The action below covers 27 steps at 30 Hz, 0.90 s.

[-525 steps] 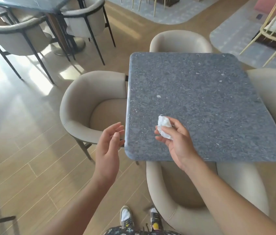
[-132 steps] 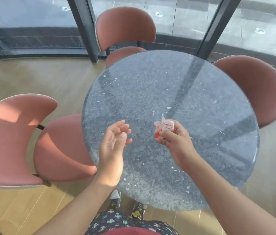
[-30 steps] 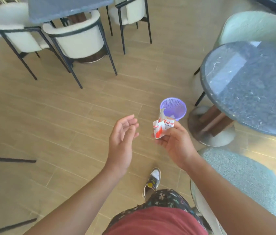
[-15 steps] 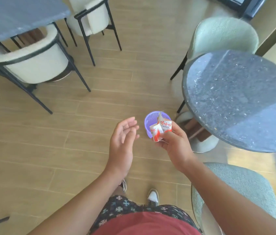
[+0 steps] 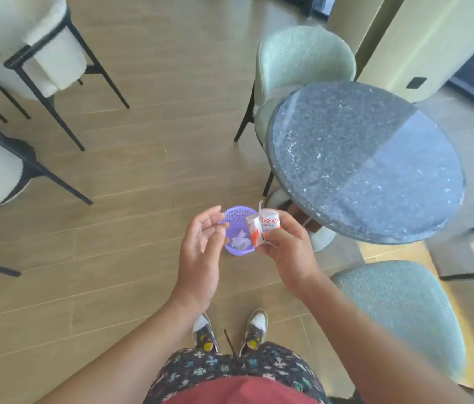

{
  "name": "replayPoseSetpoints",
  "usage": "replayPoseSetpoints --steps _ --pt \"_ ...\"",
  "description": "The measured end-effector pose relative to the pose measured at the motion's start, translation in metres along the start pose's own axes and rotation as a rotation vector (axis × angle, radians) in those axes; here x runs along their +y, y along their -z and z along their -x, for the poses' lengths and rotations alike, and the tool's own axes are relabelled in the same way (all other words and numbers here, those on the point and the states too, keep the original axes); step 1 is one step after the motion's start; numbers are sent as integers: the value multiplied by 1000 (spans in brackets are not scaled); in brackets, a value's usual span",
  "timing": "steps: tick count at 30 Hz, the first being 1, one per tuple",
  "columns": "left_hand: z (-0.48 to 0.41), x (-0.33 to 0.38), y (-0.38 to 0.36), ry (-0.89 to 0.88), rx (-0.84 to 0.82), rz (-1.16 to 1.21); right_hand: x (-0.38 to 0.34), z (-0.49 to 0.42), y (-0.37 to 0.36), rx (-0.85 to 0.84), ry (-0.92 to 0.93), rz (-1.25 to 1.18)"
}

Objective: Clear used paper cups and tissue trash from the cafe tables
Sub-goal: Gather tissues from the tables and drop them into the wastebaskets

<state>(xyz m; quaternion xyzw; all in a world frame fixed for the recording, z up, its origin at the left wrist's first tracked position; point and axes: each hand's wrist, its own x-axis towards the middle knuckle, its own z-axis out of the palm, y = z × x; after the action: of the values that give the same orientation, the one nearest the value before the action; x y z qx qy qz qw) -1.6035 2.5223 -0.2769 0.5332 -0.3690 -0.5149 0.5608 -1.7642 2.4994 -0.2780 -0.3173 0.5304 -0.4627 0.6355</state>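
- right hand (image 5: 285, 249) is pinching a crushed red-and-white paper cup (image 5: 263, 227) between thumb and curled fingers, same grip as half a second ago
- left hand (image 5: 201, 252) is empty, fingers loose and a bit bent, palm turned toward the cup; hasn't really changed shape since the earlier frames
- big difference is the little purple basket (image 5: 237, 212) on the floor (image 5: 142, 170): a second ago it sat clearly above the hands in the frame, now it's right between them at centre frame, and the cup overlaps its right edge
- you can see into the basket now too, there's crumpled white tissue (image 5: 240, 240) at the bottom, which wasn't visible half a second ago
- cup is not in the basket yet, it's up in the hand
- the round grey speckled tabletop (image 5: 364, 161) has slid to the right-centre of the frame and looks bigger than before
- pale green chair (image 5: 303, 59) is tucked behind it at upper centre, a teal chair (image 5: 404, 310) sits lower right
- white chairs with black legs (image 5: 37, 45) are at the upper left
- both shoes (image 5: 205, 333) show side by side at the bottom now, below the hands; a second ago only one was showing
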Motion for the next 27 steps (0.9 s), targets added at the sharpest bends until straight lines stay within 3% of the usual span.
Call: replayPoseSetpoints --steps 10,18,27 --pt "-54 -54 -16 80 17 1 39 -72 27 95 -109 -37" --pt "-108 -202 -12 224 76 -16 162 -164 74 227 -255 5" --pt "-172 -369 9 250 97 -49 307 -249 115 292 -296 -13"
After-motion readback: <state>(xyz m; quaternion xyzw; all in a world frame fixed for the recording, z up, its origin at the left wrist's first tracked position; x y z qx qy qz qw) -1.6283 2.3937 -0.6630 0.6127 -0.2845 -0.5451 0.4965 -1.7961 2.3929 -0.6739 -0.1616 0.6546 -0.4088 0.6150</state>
